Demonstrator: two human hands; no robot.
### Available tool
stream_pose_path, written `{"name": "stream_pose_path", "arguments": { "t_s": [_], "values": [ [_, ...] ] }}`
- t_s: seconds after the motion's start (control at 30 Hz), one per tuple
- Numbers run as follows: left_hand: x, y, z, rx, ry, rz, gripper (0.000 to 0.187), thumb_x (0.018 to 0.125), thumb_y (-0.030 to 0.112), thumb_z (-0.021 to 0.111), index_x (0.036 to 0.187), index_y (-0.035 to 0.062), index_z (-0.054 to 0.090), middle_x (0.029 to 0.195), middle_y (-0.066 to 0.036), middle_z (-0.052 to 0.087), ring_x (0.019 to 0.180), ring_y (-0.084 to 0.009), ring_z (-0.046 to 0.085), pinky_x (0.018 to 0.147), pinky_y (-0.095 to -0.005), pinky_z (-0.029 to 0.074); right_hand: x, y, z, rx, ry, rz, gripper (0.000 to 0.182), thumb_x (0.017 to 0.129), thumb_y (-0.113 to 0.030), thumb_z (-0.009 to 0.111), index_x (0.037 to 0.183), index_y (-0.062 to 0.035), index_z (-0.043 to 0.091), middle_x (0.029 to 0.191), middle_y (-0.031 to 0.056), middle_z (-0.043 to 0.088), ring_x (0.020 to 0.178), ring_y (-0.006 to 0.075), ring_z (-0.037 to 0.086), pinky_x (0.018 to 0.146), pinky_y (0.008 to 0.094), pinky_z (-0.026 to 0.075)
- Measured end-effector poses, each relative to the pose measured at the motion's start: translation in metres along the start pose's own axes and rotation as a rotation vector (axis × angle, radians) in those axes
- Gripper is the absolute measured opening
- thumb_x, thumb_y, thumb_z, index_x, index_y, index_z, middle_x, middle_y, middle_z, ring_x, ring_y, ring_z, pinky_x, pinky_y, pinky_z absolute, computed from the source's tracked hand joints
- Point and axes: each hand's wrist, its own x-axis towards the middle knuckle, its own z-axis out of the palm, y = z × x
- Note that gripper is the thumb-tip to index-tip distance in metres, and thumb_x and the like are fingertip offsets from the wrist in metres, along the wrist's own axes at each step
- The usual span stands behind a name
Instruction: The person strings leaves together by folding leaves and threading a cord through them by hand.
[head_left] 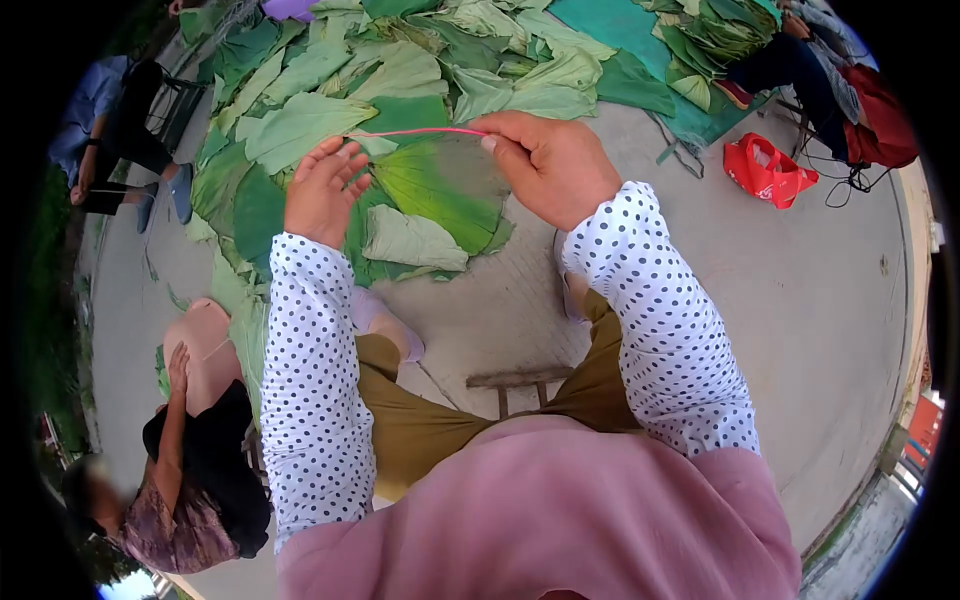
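A thin pink string (425, 131) stretches between my two hands, above a heap of large green leaves (400, 75). My right hand (553, 170) pinches its right end between thumb and forefinger. At the other end, my left hand (325, 190) has its palm turned up, the string at its thumb and forefinger tips and the other fingers loosely curled. Below the string lies a broad yellow-green leaf (435, 190). A pale folded leaf (415, 238) rests in front of it, near my feet.
A low wooden stool (520, 378) shows between my legs. On the right stands a red bag (768, 172); behind it a person (800, 75) sits beside stacked leaves (725, 40). Other people sit at upper left (120, 120) and lower left (190, 480), one by a pink round-edged object (205, 350).
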Motion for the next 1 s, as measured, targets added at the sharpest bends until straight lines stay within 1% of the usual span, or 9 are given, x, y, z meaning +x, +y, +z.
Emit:
{"name": "stream_pose_path", "arguments": {
  "t_s": [0.27,0.3,0.33,0.47,0.53,0.57,0.67,0.73,1.0],
  "values": [
    [0.128,-0.153,-0.105,0.233,0.447,-0.533,0.033,0.094,0.016,0.046,0.126,0.0076,0.052,0.112,-0.009,0.061,0.096,-0.022,0.059,0.084,-0.0424,0.048,0.026,-0.013,-0.008,0.093,-0.093,0.081,0.023,0.089,-0.003,0.055,0.11,-0.001,0.065,0.067,0.0089,0.061,0.057,0.0098,0.052,0.054,0.0237,0.042],
    [0.14,-0.17,-0.107,0.223,0.447,-0.541,0.033,0.094,0.016,0.046,0.126,0.0076,0.052,0.112,-0.009,0.061,0.096,-0.022,0.059,0.084,-0.0424,0.048,0.027,-0.015,-0.008,0.078,-0.107,0.122,0.022,0.087,-0.005,0.057,0.107,-0.0006,0.065,0.073,0.014,0.063,0.061,0.0207,0.058,0.057,0.0294,0.046],
    [0.152,-0.186,-0.106,0.635,0.279,-0.531,0.031,0.094,0.018,0.046,0.122,0.0081,0.055,0.111,-0.008,0.062,0.099,-0.022,0.059,0.085,-0.0424,0.048,0.029,-0.016,-0.009,0.06,-0.123,0.16,0.022,0.086,-0.007,0.058,0.105,-0.0002,0.065,0.078,0.0191,0.066,0.064,0.0317,0.064,0.06,0.035,0.051],
    [0.194,-0.232,-0.098,2.195,-0.545,-0.274,0.028,0.093,0.026,0.049,0.106,0.0101,0.068,0.108,-0.004,0.067,0.108,-0.0217,0.058,0.091,-0.0426,0.044,0.03,-0.016,-0.001,0.048,-0.187,0.125,0.025,0.083,-0.002,0.059,0.108,0.0007,0.064,0.08,0.0178,0.066,0.063,0.0299,0.064,0.058,0.0338,0.05],
    [0.212,-0.261,-0.094,2.153,-0.586,-0.362,0.029,0.09,0.026,0.053,0.109,0.0088,0.067,0.109,-0.009,0.066,0.112,-0.0257,0.057,0.094,-0.0398,0.044,0.035,-0.017,-0.001,0.032,-0.23,0.105,0.028,0.081,0.002,0.059,0.109,0.0004,0.064,0.077,0.0163,0.066,0.061,0.0291,0.063,0.056,0.0335,0.049],
    [0.225,-0.304,-0.103,1.652,0.18,-0.463,0.029,0.088,0.026,0.056,0.108,0.0081,0.067,0.108,-0.012,0.066,0.113,-0.0266,0.057,0.095,-0.0399,0.044,0.038,-0.019,-0.001,0.013,-0.275,0.132,0.03,0.081,0.003,0.058,0.11,0.0005,0.063,0.076,0.0159,0.065,0.061,0.029,0.063,0.055,0.0335,0.049],
    [0.219,-0.29,-0.094,1.028,0.818,-0.515,0.034,0.081,0.026,0.063,0.106,0.0028,0.065,0.104,-0.02,0.066,0.11,-0.0299,0.06,0.095,-0.0402,0.044,0.04,-0.016,-0.001,-0.02,-0.334,0.148,0.033,0.079,0.005,0.057,0.112,0.0005,0.062,0.071,0.0148,0.063,0.06,0.0291,0.063,0.054,0.0342,0.049],
    [0.214,-0.268,-0.097,0.927,0.361,-0.469,0.039,0.08,0.026,0.064,0.107,-0.0018,0.062,0.102,-0.02,0.066,0.102,-0.0316,0.062,0.089,-0.0394,0.047,0.039,-0.016,0.0,-0.033,-0.319,0.127,0.032,0.08,0.004,0.058,0.111,0.0006,0.063,0.072,0.015,0.064,0.06,0.0291,0.063,0.054,0.0352,0.049],
    [0.183,-0.167,-0.079,0.182,0.252,-0.001,0.034,0.083,0.017,0.059,0.114,0.0037,0.058,0.103,-0.01,0.064,0.086,-0.0201,0.059,0.08,-0.0329,0.046,0.031,-0.012,0.0,-0.024,-0.135,0.071,0.024,0.086,-0.001,0.055,0.107,-0.0001,0.065,0.068,0.016,0.062,0.052,0.0208,0.056,0.053,0.0296,0.045]
  ]
}}
